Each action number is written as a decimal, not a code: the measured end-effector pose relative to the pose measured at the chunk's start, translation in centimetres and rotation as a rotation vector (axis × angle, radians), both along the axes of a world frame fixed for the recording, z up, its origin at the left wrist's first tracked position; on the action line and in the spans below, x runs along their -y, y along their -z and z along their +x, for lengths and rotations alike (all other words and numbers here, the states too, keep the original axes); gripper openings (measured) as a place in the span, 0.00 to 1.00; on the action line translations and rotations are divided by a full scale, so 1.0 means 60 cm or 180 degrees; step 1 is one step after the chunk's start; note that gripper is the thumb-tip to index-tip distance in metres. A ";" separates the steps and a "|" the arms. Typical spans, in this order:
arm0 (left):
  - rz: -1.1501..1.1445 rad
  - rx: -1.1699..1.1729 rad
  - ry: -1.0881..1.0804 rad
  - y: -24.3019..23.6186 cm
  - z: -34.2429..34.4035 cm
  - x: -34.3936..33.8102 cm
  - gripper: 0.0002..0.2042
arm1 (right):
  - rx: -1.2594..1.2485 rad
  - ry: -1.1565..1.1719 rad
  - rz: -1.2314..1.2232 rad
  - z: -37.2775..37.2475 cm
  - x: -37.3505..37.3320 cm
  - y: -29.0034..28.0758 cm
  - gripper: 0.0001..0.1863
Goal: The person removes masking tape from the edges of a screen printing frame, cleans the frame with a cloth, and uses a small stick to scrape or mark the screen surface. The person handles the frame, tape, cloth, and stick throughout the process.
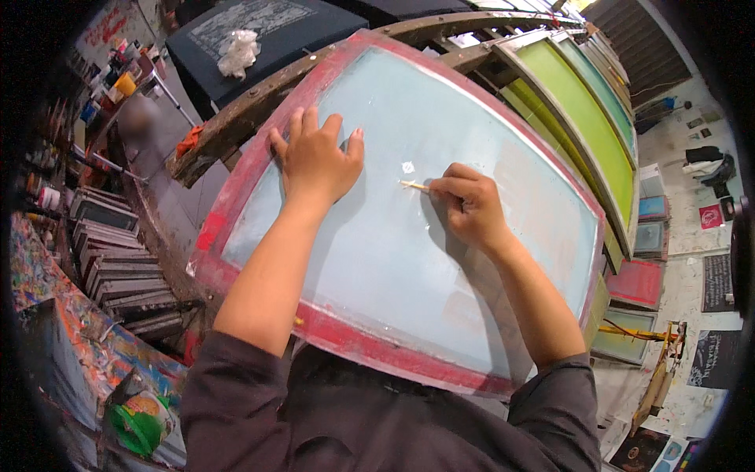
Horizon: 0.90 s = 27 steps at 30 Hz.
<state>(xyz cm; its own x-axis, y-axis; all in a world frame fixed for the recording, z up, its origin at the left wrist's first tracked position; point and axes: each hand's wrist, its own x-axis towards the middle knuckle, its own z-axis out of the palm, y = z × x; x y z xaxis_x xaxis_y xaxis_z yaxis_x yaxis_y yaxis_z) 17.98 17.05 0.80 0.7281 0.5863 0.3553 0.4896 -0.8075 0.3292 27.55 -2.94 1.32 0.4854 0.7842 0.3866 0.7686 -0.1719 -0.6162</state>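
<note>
A large screen-printing frame [330,326] with a worn red border and pale blue mesh [377,259] lies tilted in front of me. My left hand [317,160] rests with fingers spread on the upper left of the mesh, its fingertips by the red border. Pinched in my right hand [470,206] is a thin wooden stick [415,186], its pale tip at the mesh near the middle. Just above that tip sits a small white square mark [407,167]. What the stick's far end looks like is hidden inside my fingers.
Behind the frame, a dark board [267,39] carries a crumpled whitish wad [238,53]. Yellow-green screens [578,102] lean on the right. Several stacked frames [126,259] stand at the left, near a paint-splattered surface [86,338] and a green-lidded tub [138,425]. A curved beam [236,126] runs behind.
</note>
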 end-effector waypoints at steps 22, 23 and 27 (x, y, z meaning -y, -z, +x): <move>0.0159 0.0121 0.0031 0.008 0.003 -0.002 0.18 | 0.0347 -0.0133 0.0166 -0.005 -0.011 -0.002 0.09; 0.0155 0.0205 0.0070 0.011 0.003 -0.002 0.18 | 0.0388 -0.0114 0.0138 -0.005 -0.011 -0.002 0.09; 0.0139 0.0369 0.0162 0.015 0.004 -0.004 0.18 | 0.0499 -0.0125 0.0079 -0.006 -0.009 0.003 0.11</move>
<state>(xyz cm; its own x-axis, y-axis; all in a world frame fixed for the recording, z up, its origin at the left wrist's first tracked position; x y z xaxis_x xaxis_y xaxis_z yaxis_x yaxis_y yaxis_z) 18.24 17.27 -0.10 0.7090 0.5318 0.4631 0.4084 -0.8450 0.3451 27.17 -2.41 1.13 0.3868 0.7906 0.4747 0.8614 -0.1260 -0.4920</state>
